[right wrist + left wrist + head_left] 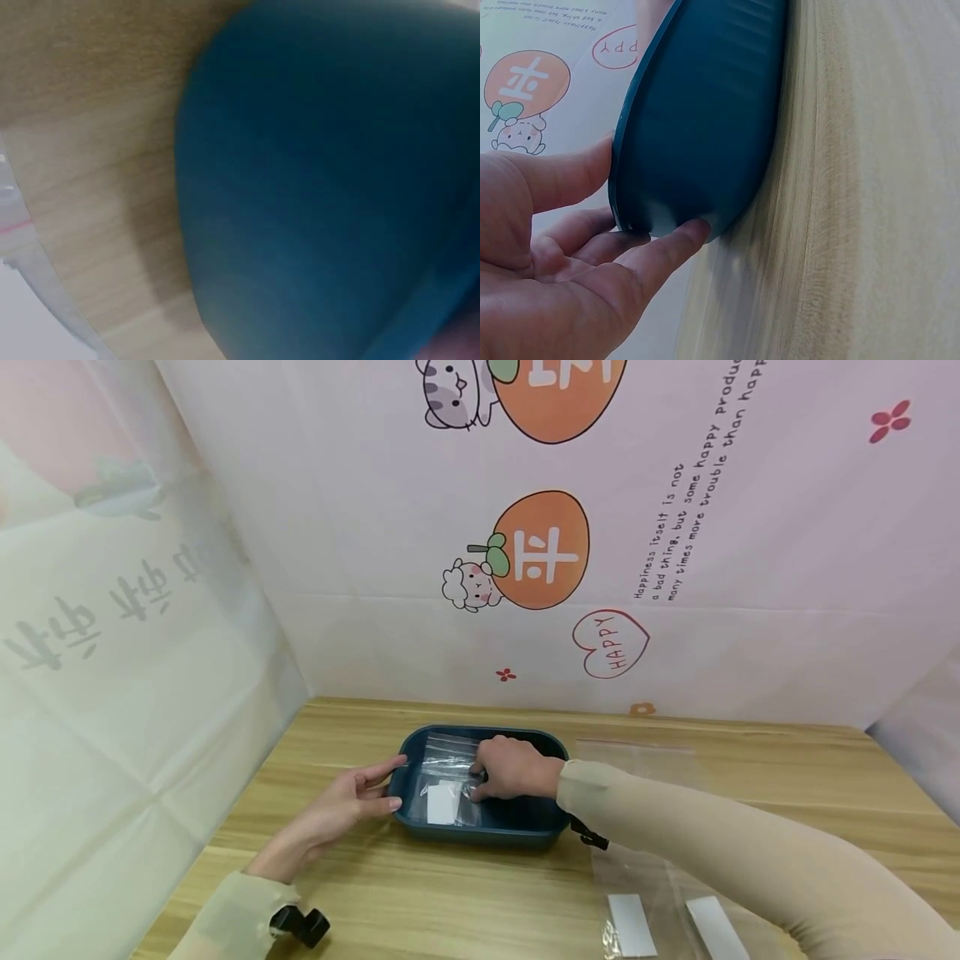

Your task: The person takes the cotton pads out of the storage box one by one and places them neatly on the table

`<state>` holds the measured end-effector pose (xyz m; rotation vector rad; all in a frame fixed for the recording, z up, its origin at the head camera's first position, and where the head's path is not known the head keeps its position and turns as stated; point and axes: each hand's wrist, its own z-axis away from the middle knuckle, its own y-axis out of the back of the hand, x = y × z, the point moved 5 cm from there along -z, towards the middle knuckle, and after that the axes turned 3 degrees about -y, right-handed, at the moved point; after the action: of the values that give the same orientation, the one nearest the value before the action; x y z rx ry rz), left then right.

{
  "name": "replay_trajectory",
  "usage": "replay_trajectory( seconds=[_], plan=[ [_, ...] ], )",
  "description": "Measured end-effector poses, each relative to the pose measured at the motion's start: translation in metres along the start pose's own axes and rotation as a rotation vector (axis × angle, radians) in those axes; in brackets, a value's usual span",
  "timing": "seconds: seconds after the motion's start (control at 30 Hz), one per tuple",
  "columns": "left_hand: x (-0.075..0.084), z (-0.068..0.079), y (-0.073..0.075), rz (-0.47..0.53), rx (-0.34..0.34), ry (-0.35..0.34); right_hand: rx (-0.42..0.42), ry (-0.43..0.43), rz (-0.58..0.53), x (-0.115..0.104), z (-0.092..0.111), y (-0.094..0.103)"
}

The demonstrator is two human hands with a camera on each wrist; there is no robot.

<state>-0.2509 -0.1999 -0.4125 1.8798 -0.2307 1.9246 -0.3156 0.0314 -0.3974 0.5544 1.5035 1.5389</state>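
Note:
A dark blue box (487,837) with rounded corners stands on the wooden table. Inside, on its left side, lies clear zip-lock bag material (452,758) with a white card (442,804) showing. My left hand (341,806) is at the box's left end, thumb and fingers extended against its rim and outer wall. In the left wrist view the fingertips of that hand (577,247) touch the box (697,112). My right hand (513,768) reaches into the box from the right and pinches the right edge of the zip-lock bag with bent fingers. The right wrist view shows mostly the box's outer wall (315,195).
Large clear plastic bags (637,768) lie right of the box, partly under my right forearm. White labels (632,925) show near their front ends. A printed white cloth (375,527) hangs behind the table, and another cloth (112,693) stands along the left.

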Motion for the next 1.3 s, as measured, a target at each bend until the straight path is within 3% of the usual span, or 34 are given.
replay_trajectory(
  seconds=[0.3,0.6,0.73,0.87,0.97,1.17,1.3],
  plan=[
    [-0.003,0.000,0.002,0.018,0.012,0.009,0.086,0.114,-0.076,-0.006,0.007,0.007],
    [-0.002,-0.002,0.000,0.022,0.002,0.004,0.101,0.140,-0.147,-0.007,0.010,0.019],
    [-0.001,-0.001,0.000,0.027,0.000,0.007,0.083,0.161,-0.224,-0.006,0.009,0.018],
    [-0.002,0.000,0.002,0.032,0.001,0.016,0.069,0.180,-0.377,-0.006,0.010,0.016],
    [-0.002,0.000,0.002,0.037,-0.006,0.016,0.033,0.137,-0.540,-0.006,0.008,0.014],
    [-0.001,0.000,0.002,0.030,-0.002,0.028,-0.099,-0.068,-0.900,-0.011,0.003,0.004],
    [-0.001,0.000,0.002,0.012,0.002,0.036,-0.121,-0.132,-0.964,-0.016,-0.002,-0.003]
  ],
)
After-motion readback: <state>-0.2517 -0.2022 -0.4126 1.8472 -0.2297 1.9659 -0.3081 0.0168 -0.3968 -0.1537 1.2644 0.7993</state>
